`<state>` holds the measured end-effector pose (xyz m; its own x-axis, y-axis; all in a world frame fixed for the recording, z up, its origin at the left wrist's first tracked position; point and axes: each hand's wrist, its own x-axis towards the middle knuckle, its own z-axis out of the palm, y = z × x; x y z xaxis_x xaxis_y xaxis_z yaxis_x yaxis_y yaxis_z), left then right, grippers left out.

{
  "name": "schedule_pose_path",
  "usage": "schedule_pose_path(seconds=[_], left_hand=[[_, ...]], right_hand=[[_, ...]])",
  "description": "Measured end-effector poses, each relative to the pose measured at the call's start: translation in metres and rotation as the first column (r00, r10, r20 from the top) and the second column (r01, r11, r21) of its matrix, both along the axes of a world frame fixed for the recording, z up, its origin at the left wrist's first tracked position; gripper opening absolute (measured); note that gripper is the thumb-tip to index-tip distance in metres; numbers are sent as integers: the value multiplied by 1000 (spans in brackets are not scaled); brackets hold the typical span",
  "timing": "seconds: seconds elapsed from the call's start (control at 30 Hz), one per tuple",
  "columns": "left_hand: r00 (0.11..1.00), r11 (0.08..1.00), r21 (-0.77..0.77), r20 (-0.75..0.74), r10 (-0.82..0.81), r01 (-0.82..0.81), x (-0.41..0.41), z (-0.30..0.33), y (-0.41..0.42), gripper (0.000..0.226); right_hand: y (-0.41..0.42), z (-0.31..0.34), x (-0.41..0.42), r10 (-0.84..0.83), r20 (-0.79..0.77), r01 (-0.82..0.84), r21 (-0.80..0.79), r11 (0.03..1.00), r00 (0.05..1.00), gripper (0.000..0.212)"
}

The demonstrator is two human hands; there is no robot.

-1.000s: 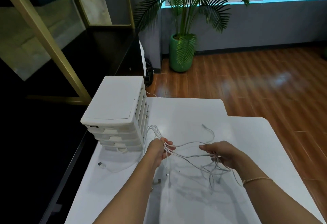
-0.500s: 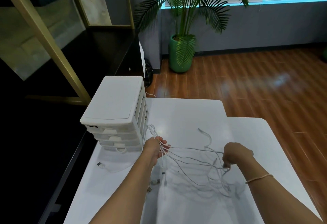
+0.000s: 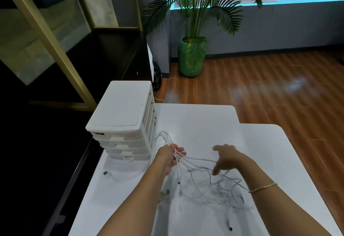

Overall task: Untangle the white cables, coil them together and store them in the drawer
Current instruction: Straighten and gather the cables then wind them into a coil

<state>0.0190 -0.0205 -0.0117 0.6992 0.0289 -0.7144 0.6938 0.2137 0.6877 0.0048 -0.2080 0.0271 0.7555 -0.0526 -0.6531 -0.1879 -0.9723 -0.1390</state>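
On the white desk (image 3: 195, 120), the left hand (image 3: 168, 156) pinches the limp, light white cables (image 3: 206, 178) bunched, their tangle trailing under the open right hand (image 3: 228, 159); grasp near plugs.

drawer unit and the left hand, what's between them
Head view: only the looped white cables arching from the left hand toward the drawer unit, over bare table.

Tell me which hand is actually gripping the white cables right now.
The left hand: its fingers are closed around the bunched white cables. The right hand is spread open above the loose strands.
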Motion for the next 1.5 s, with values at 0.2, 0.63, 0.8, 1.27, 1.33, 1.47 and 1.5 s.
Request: schedule_pose_path(seconds=[0.2, 0.63, 0.8, 1.27, 1.33, 1.47, 1.5], left_hand=[[997, 996, 30, 9, -81, 81, 0, 2, -1, 27], [999, 993, -111, 17, -45, 47, -5, 4, 6, 25], [999, 989, -144, 23, -37, 40, -6, 11, 4, 26], [997, 994, -82, 43, -63, 66, -3, 11, -1, 25], [999, 995, -85, 26, -44, 46, -2, 11, -2, 27], [1000, 998, -64, -10, -24, 23, -2, 10, -5, 28], [1000, 998, -67, -16, -3, 2, -2, 9, -5, 28]], right_hand=[[54, -2, 0, -172, 18, 122, 628, 769, 985, 21], [67, -27, -3, -366, -242, 403, 784, 472, 899, 13], [71, -33, -5, -355, -263, 407, 803, 434, 897, 18], [70, -34, -14, -353, -289, 436, 767, 471, 890, 21], [67, -35, -14, -359, -227, 400, 736, 546, 905, 29], [66, -38, -14, -290, -80, 260, 705, 660, 954, 28], [67, -38, -15, -274, -56, 230, 714, 662, 960, 25]])
